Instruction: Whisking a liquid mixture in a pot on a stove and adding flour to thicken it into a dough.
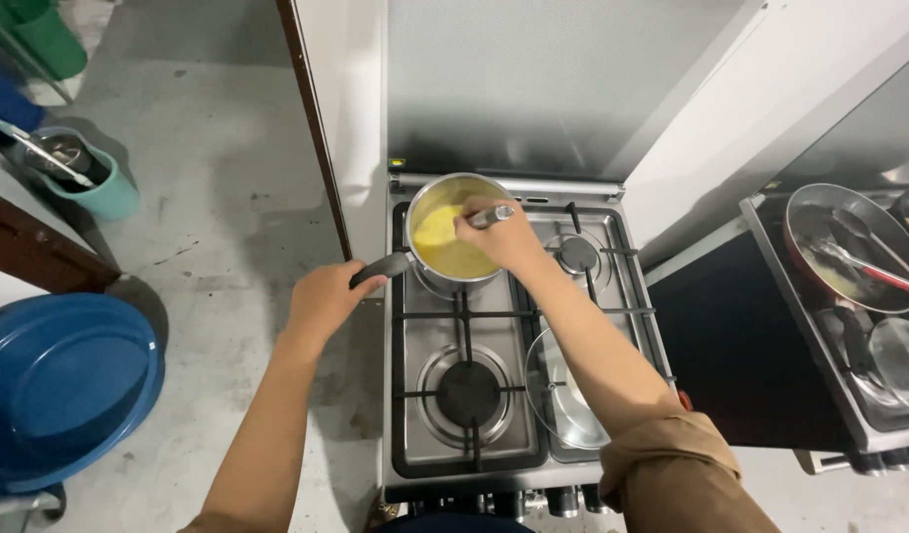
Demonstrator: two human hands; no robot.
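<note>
Bare forearms, tan-brown sleeves pushed up to the elbows, no gloves

Frame centre: my left hand [323, 301] grips the dark handle of a steel saucepan [427, 202] holding yellow mixture [444, 247]; my right hand [501, 235] holds a metal utensil [492, 214] inside, over the gas stove [430, 434].

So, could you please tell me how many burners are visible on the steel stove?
2 in plain view: front-left burner, back-right burner. The steel saucepan and glass lid may hide others.
</note>
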